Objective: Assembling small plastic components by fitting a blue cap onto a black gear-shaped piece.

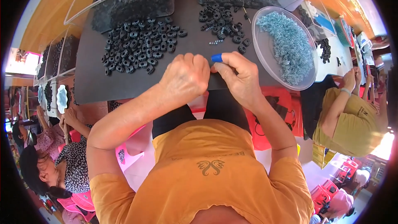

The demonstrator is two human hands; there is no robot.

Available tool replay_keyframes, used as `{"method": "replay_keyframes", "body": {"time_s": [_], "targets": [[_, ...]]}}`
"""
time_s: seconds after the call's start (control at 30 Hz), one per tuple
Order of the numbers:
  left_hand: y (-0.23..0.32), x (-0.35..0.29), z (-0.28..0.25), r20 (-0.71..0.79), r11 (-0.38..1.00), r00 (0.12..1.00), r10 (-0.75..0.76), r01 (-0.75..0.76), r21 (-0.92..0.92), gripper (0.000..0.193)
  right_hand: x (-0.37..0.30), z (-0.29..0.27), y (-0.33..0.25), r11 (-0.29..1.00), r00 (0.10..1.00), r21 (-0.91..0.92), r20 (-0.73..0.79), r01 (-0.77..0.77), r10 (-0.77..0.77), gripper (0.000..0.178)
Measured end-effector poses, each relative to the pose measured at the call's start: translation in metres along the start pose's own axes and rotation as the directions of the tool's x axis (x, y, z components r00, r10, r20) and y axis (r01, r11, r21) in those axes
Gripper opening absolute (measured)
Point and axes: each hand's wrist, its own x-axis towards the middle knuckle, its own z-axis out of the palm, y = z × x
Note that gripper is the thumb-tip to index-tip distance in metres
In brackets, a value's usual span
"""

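Head view: left hand (pixel 186 74) curled fist-like, right hand (pixel 239 79) half-curled; cannot tell if either holds anything

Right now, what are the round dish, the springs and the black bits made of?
Dish: probably plastic, glossy and see-through, with a shiny rim. Springs: likely metal; the loose ones glint silver. Black bits: perhaps hard plastic, fairly dull, alike as if moulded.

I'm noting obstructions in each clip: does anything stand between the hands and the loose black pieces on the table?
Nothing visible blocks them: only tabletop shows between the left hand and the larger black pile; merely a small spring lies flat between the right hand and the smaller pile.
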Motion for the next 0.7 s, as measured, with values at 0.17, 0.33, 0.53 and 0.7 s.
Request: {"method": "replay_keyframes", "body": {"time_s": [0.17,0.33,0.53,0.7], "targets": [[-0.001,-0.007,0.01,-0.064,0.999,0.998,0.026,-0.029,-0.04,0.026,0.002,0.005,0.005,0.999,0.999,0.048,-0.031,-0.005,0.007,0.014],[-0.005,-0.008,0.016,-0.106,0.996,0.994,0.007,-0.017,-0.091,0.026,0.005,0.002,0.004,0.997,0.997,0.024,0.025,-0.071,0.07,0.011],[-0.002,-0.002,0.004,-0.091,0.998,0.994,0.065,-0.067,-0.019,0.011,0.002,0.004,0.0,1.0,0.998,-0.018,-0.062,0.019,-0.02,0.012],[-0.027,0.013,-0.009,-0.029,0.925,0.995,-0.1,0.082,-0.371,0.008,-0.006,0.004,0.005,0.999,0.999,0.045,-0.054,-0.002,0.004,0.005]]}}
